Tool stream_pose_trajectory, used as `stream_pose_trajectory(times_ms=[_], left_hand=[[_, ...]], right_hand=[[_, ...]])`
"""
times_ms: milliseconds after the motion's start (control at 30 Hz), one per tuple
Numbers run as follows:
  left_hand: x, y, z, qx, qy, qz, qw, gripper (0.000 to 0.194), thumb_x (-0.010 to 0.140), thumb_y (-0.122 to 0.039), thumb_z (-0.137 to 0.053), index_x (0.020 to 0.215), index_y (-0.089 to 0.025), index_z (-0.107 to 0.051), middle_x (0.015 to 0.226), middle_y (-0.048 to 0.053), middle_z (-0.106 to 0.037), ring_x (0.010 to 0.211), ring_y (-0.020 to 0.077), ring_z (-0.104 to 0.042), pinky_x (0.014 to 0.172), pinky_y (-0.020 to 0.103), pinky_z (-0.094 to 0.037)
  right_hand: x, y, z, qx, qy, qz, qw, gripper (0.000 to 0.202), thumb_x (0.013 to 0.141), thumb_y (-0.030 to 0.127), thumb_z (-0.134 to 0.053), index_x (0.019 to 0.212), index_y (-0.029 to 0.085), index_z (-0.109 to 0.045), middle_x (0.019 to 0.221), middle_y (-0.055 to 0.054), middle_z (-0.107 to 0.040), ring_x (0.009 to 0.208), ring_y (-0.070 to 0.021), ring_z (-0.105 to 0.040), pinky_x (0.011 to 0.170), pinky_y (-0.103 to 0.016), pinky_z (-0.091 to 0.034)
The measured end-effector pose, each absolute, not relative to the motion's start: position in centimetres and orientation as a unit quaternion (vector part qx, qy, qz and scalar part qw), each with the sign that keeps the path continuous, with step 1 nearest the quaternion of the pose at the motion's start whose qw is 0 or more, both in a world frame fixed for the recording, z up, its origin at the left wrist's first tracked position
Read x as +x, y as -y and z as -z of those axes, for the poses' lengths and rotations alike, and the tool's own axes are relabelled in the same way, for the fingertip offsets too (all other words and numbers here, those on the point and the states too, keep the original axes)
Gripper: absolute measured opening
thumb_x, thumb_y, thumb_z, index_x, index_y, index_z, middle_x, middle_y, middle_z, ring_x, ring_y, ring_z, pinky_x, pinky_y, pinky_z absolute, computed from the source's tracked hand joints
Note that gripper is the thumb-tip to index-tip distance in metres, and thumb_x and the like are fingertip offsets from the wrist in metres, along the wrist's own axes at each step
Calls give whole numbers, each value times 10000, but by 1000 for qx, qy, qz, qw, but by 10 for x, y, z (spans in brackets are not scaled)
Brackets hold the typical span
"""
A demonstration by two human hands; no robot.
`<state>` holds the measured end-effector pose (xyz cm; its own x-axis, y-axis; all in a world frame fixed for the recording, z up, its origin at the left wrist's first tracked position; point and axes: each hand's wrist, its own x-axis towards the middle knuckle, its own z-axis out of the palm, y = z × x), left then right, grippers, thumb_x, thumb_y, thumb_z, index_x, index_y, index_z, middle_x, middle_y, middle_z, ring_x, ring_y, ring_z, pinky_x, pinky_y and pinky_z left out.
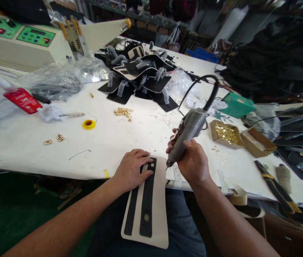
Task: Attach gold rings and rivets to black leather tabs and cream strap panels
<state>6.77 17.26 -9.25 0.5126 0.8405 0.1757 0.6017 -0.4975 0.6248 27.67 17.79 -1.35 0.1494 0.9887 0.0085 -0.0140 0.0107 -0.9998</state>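
Note:
My right hand (192,159) is wrapped round a grey electric screwdriver (187,132), its tip pointing down beside the top right corner of a cream panel (158,203). The panel lies partly on the table edge and partly over my lap. Two black strips run along it, and the wider strip (148,192) carries a round gold-coloured fitting near each end. My left hand (134,169) rests on the panel's upper left part, thumb and fingers apart, pressing on the strips near the upper fitting.
Black panels with wrapped straps (143,78) are piled at the back of the white table (108,146). Gold links (123,112), yellow tape (89,124) and a red bottle (23,100) lie left. Boxes of gold pieces (226,134) and pliers (274,185) are right. The screwdriver's cable (212,92) loops behind.

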Motion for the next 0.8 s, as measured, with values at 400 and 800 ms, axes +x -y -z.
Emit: stream_pose_trajectory(times_ms=[400,800], left_hand=[[67,-172,91,827,-432,-246,263,362,812,-305,-834,1161,-288,-742,1367,26,-704,1335,297,-568,1097,514,-478],[67,-172,92,828,-432,-246,259,360,819,-306,-829,1166,-279,-734,1352,28,-708,1331,291,-563,1114,512,-464]], right_hand=[[232,-173,33,-482,507,-385,602,388,844,535,-806,732,230,-594,658,13,-567,574,-153,-541,539,-309,-480],[229,-174,41,-479,519,-395,587,382,857,518,-795,720,222,-597,662,15,-562,583,-148,-543,547,-299,-471]])
